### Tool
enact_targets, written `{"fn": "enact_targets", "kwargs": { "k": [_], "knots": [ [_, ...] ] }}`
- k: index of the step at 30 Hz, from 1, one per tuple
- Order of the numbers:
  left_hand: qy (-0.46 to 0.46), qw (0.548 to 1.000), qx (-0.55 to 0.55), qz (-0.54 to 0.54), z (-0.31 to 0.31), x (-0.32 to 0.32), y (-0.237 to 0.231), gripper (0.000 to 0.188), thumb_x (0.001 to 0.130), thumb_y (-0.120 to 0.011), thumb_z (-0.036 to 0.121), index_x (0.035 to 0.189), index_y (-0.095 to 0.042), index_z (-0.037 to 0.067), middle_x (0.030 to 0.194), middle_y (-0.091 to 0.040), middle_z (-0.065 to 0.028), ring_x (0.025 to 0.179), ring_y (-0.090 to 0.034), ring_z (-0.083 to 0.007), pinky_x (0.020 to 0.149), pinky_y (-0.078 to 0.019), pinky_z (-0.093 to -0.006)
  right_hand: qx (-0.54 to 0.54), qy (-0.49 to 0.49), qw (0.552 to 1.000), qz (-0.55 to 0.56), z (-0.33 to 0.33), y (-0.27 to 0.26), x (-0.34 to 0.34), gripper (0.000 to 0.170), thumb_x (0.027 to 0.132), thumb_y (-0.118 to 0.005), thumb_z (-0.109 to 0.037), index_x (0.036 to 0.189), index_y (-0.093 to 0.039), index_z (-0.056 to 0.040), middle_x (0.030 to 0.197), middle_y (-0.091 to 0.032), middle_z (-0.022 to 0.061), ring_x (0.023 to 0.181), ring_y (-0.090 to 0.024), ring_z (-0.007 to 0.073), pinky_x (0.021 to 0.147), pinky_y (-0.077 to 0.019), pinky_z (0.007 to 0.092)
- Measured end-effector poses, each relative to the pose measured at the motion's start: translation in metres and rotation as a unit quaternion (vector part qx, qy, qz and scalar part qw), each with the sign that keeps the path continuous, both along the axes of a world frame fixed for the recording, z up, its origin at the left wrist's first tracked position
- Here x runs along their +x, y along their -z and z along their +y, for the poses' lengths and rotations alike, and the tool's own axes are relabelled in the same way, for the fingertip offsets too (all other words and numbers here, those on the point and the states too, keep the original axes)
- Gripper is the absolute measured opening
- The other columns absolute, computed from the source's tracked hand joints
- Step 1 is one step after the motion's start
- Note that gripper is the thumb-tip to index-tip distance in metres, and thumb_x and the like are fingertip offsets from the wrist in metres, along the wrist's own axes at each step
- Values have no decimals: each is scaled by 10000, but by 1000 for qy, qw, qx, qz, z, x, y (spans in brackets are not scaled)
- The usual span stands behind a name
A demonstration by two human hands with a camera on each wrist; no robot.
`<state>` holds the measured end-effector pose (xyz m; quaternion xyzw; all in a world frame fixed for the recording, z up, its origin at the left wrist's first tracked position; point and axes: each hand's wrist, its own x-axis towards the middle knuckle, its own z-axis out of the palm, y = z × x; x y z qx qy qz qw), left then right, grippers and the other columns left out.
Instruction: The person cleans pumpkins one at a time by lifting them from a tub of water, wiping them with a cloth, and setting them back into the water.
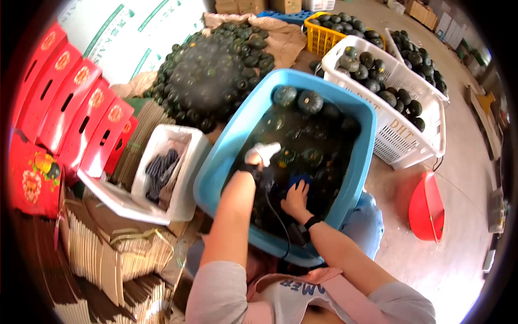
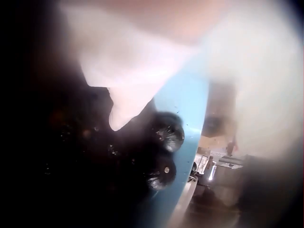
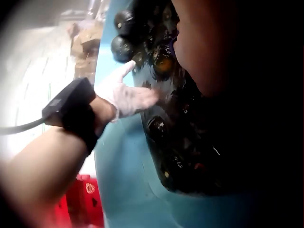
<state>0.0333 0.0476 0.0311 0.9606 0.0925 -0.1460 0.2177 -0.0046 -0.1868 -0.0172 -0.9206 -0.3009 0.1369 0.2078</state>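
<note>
Reaching into one blue tub (image 1: 220, 157) of murky water (image 1: 270, 127) and dark squashes: two hands.

Left hand (image 1: 263, 154): white-gloved, over the water; fingers straight, thumb apart, released, nothing seen in them.

Right hand (image 1: 295, 200): bare, low at the water; fingers lying over a blue pad (image 1: 301, 179). Grasping or merely covering it: cannot tell.

Nearest squash (image 3: 163, 66): orange-patched, in the water inside the tub, just beside the right hand.

Hazards, as judged. Wet, smooth rind: a squash could slip from straight fingers, bump its neighbours and splash. Pad largely under the hand: a loose hold could let it drift among the squashes. Black cable (image 1: 276, 213), hanging across the tub: could snag or dip as an arm moves. Wrist box (image 3: 71, 102) on the left arm: could be soaked by a deeper reach. Dark water: could hide dirt or a bruise on an underside.

Bearing. Nearest squash: patch turned towards the right wrist camera; outline roundish, long axis not clear, stem end not made out. Blue pad: mostly covered; pointing and long axis cannot be told.
</note>
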Motion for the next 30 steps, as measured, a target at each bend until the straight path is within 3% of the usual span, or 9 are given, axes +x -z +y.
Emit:
{"fn": "enact_targets", "kwargs": {
  "k": [3,4,8,10,16,19,22,27,30],
  "knots": [
    [-170,952,-254,-18,-26,14,53,499,724,-594,117,1222,-625,139,1268,-602,-102,1048,-633,-296,837,-532,-354,-12,58,987,148,7,22,27,876,656,-762,-221,1335,-328,120,1392,-254,358,1254,-312,534,1078,-338,482],
    [-73,853,-460,-237,-12,16,109,307,757,-686,220,851,-732,-69,1050,-698,-180,950,-682,-236,769,-518,-312,16,103,976,192,10,34,35,1023,588,-828,-291,1341,-302,159,1424,-235,371,1304,-310,514,1110,-315,448],
    [-277,932,-234,-30,-51,40,54,500,744,-730,370,910,-621,-89,1097,-655,-229,1008,-638,-270,814,-501,-366,78,198,910,357,15,37,71,896,693,-781,-377,1370,-393,64,1422,-397,258,1335,-350,412,1066,-373,426],
    [-432,876,-214,23,-61,35,46,775,634,-840,282,1190,-484,-122,1142,-604,-259,1100,-594,-287,869,-491,-384,264,440,642,570,16,5,71,769,845,-635,-482,1370,-433,42,1446,-413,175,1335,-370,345,1066,-350,400],
    [-341,910,-238,12,-69,2,1,575,685,-805,313,1059,-558,-47,967,-634,-199,871,-639,-265,730,-507,-382,552,263,691,384,34,-25,47,719,942,-526,-496,1432,-352,0,1387,-467,104,1278,-408,214,1076,-296,344],
    [-275,843,-425,-182,-68,-42,14,642,829,-699,383,1350,-444,107,1043,-583,-111,1025,-571,-268,805,-500,-409,553,117,774,286,30,-38,60,729,851,-698,-405,1377,-407,6,1269,-527,138,1178,-490,224,989,-397,339],
    [-389,759,-507,-126,-100,-83,-84,548,864,-595,531,1260,-455,178,1141,-553,-55,1006,-569,-246,784,-494,-481,590,51,663,458,2,-109,40,675,774,-808,-225,1312,-455,-21,1183,-587,69,1084,-560,175,939,-459,321],
    [-438,565,-664,-220,-118,-94,-76,723,812,-725,399,1357,-279,233,1211,-504,-108,1021,-571,-293,754,-538,-481,472,-26,766,435,-8,-141,17,778,710,-849,-348,1301,-466,-16,1157,-606,92,1085,-569,192,953,-460,326],
    [-363,500,-739,-268,-116,-81,-55,425,843,-694,329,1149,-557,66,1018,-613,-88,883,-620,-245,750,-544,-404,470,-4,796,382,-12,-153,6,720,734,-796,-459,1227,-557,7,1131,-635,134,1067,-592,209,933,-469,332]
  ]
}}
